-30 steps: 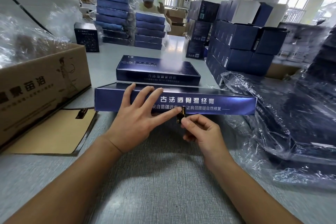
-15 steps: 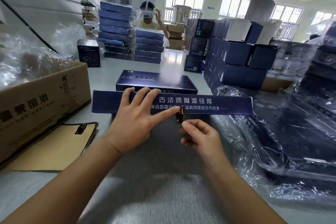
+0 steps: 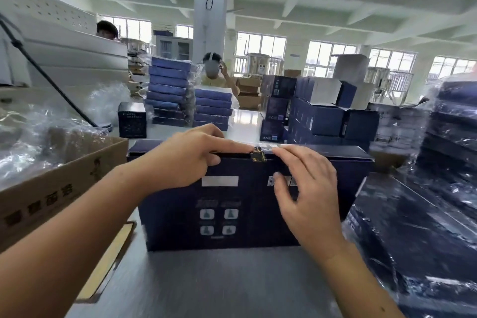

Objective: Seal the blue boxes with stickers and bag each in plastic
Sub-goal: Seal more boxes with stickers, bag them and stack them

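A dark blue box [image 3: 245, 214] stands tipped up on its long edge on the grey table, its printed underside facing me. A small gold sticker [image 3: 259, 157] wraps over the box's top edge at the middle. My left hand [image 3: 185, 162] lies along that edge, with straight fingers on top and the index fingertip at the sticker. The thumb rests on the face below. My right hand [image 3: 307, 193] is spread just right of the sticker, fingertips touching the top edge and thumb on the face.
An open cardboard carton [image 3: 51, 188] with plastic in it sits at the left, with a brown sheet [image 3: 113, 253] below it. Plastic-wrapped boxes [image 3: 413, 227] crowd the right. Stacks of blue boxes [image 3: 170, 93] and dark cartons [image 3: 322, 116] stand behind, with a person [image 3: 214, 70] beyond.
The box went from lying flat to standing on its edge, underside toward me. My right hand let go of the sticker and opened; the sticker now sits folded over the top edge.
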